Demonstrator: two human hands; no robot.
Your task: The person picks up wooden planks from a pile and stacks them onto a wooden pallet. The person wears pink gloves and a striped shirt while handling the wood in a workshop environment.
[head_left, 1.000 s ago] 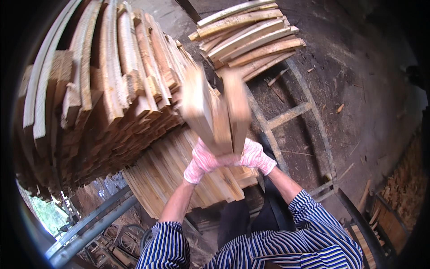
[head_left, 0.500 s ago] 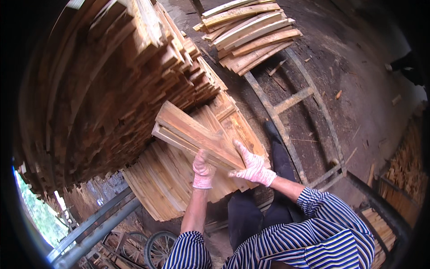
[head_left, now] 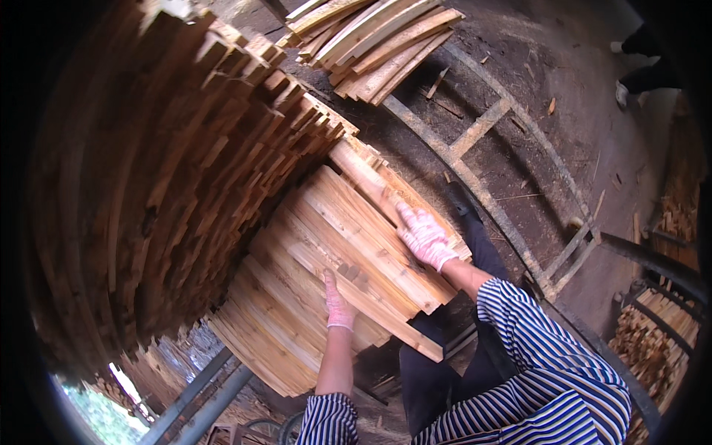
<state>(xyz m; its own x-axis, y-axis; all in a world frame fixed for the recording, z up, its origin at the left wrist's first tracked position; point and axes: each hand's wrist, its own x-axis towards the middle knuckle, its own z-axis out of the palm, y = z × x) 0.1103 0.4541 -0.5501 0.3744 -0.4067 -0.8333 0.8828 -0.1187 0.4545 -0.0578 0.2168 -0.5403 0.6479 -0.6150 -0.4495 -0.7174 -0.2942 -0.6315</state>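
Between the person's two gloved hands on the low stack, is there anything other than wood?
No. In the head view, only the flat wooden slats of the low stack lie between the left hand and the right hand.

two gloved hands, left hand (head_left: 339,305), right hand (head_left: 424,237), three stacks of wooden slats (head_left: 348,252)
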